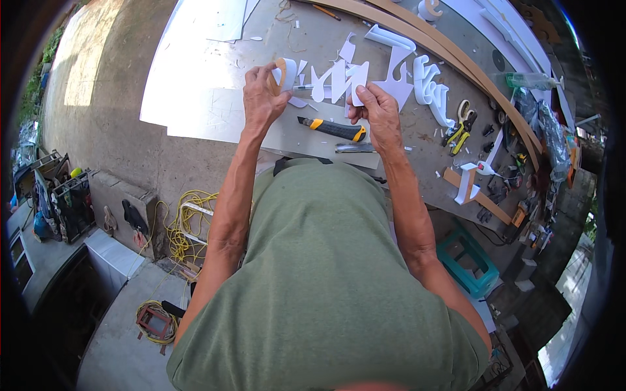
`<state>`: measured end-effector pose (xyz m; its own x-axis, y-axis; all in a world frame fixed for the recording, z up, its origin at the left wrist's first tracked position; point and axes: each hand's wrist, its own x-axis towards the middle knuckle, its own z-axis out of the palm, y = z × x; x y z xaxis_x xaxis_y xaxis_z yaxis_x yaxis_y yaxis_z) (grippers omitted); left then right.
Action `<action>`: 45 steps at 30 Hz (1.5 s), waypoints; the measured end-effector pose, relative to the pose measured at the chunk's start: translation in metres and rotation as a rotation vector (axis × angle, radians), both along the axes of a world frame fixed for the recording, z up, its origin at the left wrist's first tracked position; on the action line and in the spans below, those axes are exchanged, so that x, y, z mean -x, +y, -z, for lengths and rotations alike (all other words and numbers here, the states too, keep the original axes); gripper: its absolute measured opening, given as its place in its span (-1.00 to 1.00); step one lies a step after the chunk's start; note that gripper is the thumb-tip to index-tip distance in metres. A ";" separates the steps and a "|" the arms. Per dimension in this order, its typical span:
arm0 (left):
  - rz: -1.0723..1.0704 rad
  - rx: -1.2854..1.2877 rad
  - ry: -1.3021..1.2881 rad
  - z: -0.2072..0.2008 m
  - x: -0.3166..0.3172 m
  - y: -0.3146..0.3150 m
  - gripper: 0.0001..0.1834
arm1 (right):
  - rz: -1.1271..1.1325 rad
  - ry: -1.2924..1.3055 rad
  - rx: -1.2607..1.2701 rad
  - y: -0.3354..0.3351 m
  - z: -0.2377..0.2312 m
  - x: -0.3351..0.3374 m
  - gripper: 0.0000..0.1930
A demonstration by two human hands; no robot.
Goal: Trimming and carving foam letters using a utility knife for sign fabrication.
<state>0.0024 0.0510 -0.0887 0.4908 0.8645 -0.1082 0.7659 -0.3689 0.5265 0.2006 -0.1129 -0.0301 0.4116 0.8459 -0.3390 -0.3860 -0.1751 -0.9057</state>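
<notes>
Seen from above, a person in a green shirt [326, 260] fills the lower middle of the frame, both bare forearms reaching up over a grey worktable [417, 176]. Just beyond the shirt, near the centre, lies a thin metal tool [355, 148]. Past it rests a black-and-yellow utility knife [332, 128], slanting slightly down toward the right. Above the knife, left of upper centre, the left hand [262, 98] has its fingers curled around a curved brown-and-white piece [291, 73]. At upper centre, the right hand [379, 114] pinches a flat white cutout [359, 81] between thumb and fingers. More white cutouts [338, 79] lie between and beyond the hands. To their right is a curly white raised shape [425, 98], with yellow-handled cutters [462, 131] just below and right of it. Farther off, long brown strips [427, 40] sweep from the top edge toward the right, and a pencil [327, 12] lies at top centre.
</notes>
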 end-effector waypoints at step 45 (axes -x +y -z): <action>-0.156 1.529 -1.565 -0.046 0.004 -0.062 -0.36 | -0.205 -0.940 0.043 -0.010 -0.058 0.039 -0.35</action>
